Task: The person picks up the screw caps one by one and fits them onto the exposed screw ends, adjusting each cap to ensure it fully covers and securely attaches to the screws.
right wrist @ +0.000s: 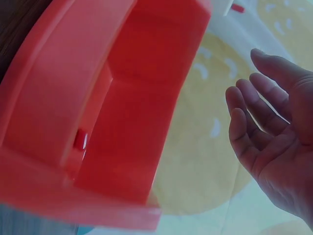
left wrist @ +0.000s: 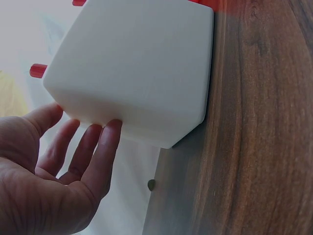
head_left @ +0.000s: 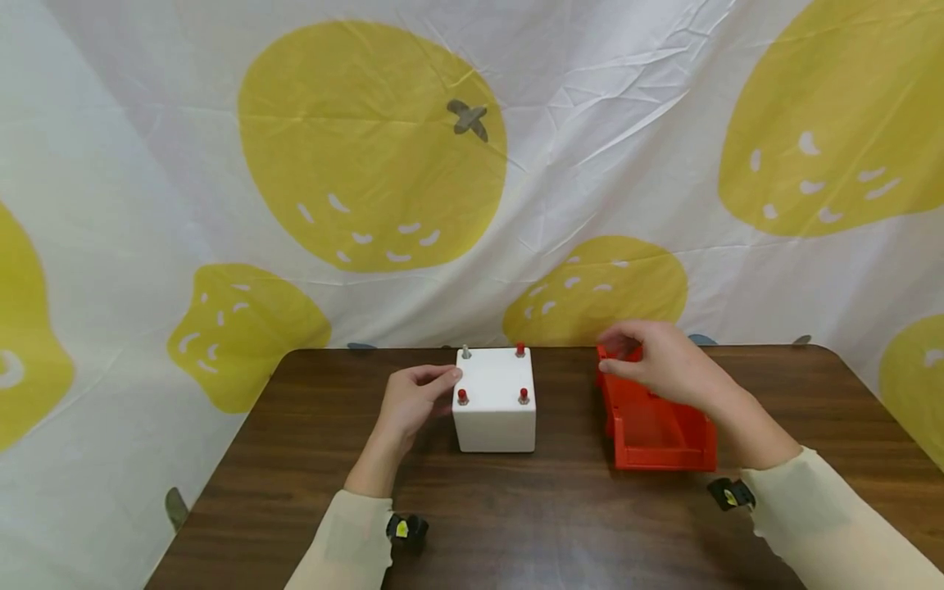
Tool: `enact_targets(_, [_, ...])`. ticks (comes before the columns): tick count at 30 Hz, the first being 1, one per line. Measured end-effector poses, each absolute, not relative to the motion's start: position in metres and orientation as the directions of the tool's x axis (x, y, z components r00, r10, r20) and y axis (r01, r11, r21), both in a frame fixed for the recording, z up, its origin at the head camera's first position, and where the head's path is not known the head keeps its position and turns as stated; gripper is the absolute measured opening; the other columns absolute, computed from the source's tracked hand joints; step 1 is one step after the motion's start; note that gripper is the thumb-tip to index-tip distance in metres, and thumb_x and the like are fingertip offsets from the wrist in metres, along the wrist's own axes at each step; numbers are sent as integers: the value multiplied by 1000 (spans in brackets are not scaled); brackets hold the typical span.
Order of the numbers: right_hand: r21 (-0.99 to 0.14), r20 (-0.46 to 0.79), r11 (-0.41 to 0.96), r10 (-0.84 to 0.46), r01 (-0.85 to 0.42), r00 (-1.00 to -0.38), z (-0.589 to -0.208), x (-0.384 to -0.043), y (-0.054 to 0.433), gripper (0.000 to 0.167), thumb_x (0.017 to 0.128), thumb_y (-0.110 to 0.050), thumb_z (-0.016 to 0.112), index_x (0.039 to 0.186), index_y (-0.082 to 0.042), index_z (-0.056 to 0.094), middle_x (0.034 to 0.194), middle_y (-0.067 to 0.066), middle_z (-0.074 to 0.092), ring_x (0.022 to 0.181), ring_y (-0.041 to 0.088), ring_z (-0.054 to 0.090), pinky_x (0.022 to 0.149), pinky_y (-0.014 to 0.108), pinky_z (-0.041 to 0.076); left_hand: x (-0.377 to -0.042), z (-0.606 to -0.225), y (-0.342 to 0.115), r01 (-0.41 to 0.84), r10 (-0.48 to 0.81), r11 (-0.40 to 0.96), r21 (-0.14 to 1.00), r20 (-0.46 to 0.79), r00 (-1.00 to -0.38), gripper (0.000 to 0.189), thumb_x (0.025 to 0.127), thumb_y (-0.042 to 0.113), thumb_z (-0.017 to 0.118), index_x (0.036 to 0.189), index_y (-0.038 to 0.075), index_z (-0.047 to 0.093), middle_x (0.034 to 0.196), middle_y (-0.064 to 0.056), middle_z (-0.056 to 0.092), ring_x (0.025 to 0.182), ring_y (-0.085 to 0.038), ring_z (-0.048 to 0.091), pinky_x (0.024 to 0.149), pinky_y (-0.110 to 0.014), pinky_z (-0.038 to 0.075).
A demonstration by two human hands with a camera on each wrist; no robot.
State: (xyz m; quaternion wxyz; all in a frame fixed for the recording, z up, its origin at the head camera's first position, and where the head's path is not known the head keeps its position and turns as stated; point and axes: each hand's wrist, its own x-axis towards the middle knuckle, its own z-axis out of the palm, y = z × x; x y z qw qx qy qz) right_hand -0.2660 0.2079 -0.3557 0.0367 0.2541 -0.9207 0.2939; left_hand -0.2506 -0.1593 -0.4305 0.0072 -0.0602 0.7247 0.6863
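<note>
A white box (head_left: 494, 432) stands on the table with short posts at its top corners. Red caps (head_left: 524, 395) cover three of them, while the back-left post (head_left: 466, 353) is bare metal. My left hand (head_left: 413, 401) touches the box's left side, thumb near the top edge, with fingertips (left wrist: 113, 125) against the wall in the left wrist view. Over the back of a red bin (head_left: 664, 460), my right hand (head_left: 667, 365) hovers with loosely bent fingers and nothing visible in them. One small red piece (right wrist: 81, 139) lies inside the bin in the right wrist view.
The brown wooden table (head_left: 546, 524) ends at a back edge just behind the box and bin. Behind it hangs a white cloth (head_left: 583, 164) printed with yellow fruit. A gap of bare tabletop separates box and bin.
</note>
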Motion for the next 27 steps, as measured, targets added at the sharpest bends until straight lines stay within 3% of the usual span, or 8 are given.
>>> enact_targets(9, [-432,197,744,-474,-510,-858,-364,-274,227,27,91,-11,85,115,-2,74,100,4,71,91,24,64,80,44,58,-250,-429,-159,-101,-78,52,994,-97,-992,30,96,23,83,117,2,80,119,-12,74,98,-20,71,88,-48,64])
enact_targets(19, [-275,129,799,-520,-535,-844,-382,-285,238,29,87,-5,86,111,3,72,106,15,74,100,38,68,91,59,57,-250,-430,-158,-100,-80,41,994,-97,-992,30,96,22,83,118,2,80,120,-12,74,98,-19,71,92,-52,62])
enact_targets(23, [-201,51,827,-526,-525,-849,-388,-287,239,28,89,-6,84,112,3,73,104,13,74,95,34,69,87,56,59,-250,-430,-158,-103,-80,38,994,-99,-992,29,96,21,83,117,2,80,120,-11,74,99,-18,71,90,-50,63])
enact_targets(27, [-110,26,833,-543,-542,-839,-395,-289,238,17,88,-4,84,99,-4,71,84,2,66,77,23,61,73,47,59,-250,-431,-158,-109,-76,29,994,-107,-991,28,96,21,83,118,3,80,121,-10,74,99,-18,71,87,-46,64])
